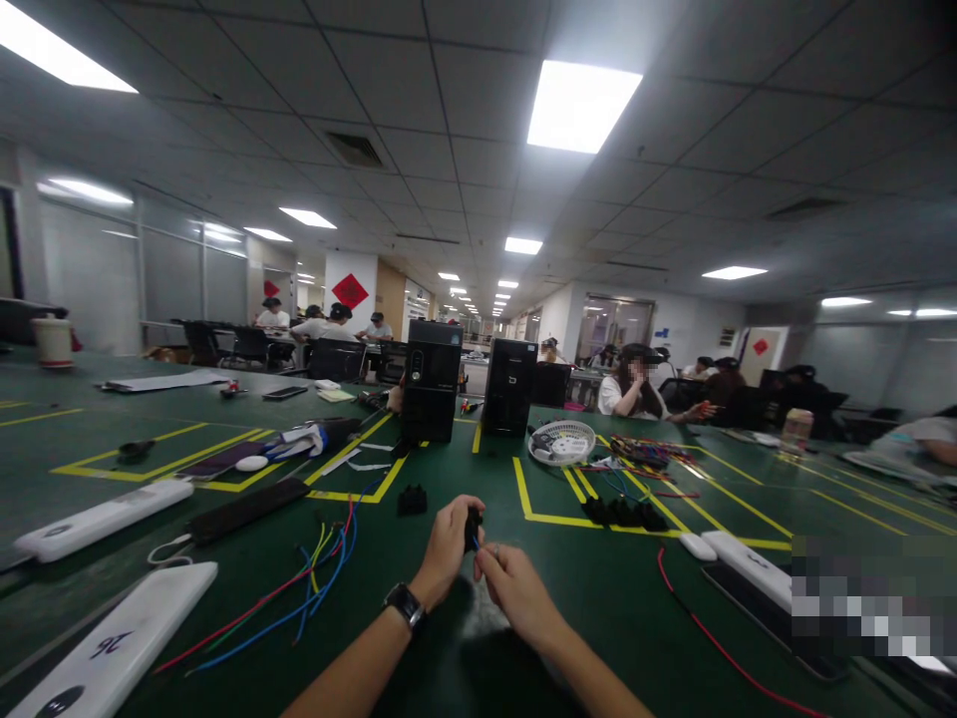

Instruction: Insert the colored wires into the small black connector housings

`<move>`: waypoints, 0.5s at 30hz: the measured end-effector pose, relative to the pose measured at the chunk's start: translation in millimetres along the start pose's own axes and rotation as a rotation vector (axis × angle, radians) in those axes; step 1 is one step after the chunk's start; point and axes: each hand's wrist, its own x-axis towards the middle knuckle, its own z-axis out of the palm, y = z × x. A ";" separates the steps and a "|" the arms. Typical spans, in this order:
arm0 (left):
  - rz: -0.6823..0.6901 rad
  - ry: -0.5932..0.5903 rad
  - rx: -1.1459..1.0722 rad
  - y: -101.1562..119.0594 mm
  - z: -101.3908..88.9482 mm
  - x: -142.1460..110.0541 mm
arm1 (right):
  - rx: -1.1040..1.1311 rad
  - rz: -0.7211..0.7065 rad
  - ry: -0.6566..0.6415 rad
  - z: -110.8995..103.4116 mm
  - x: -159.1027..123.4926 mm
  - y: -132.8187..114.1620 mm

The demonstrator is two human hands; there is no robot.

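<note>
My left hand (443, 550), with a watch on its wrist, is closed around a small black block (472, 529) above the green table. My right hand (521, 596) pinches just below it, at a short bit of blue wire (477, 544) that meets the block; most of this wire is hidden by the fingers. A similar black block (412, 500) lies on the table beyond my left hand. To the right stands a row of several more black blocks (624, 513). Loose red, yellow, green and blue wires (318, 583) lie left of my left forearm.
Two black computer-like boxes (432, 384) stand ahead. A white basket (560, 444) and a bundle of coloured wires (643, 451) lie at the right. White power strips (112, 638) flank the table on both sides. A red wire (714, 638) curves at the right. Other people sit farther off.
</note>
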 end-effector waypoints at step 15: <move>0.015 0.142 -0.045 -0.2 7.2 6.1 | -0.398 -0.156 0.181 4.6 -0.6 -5.8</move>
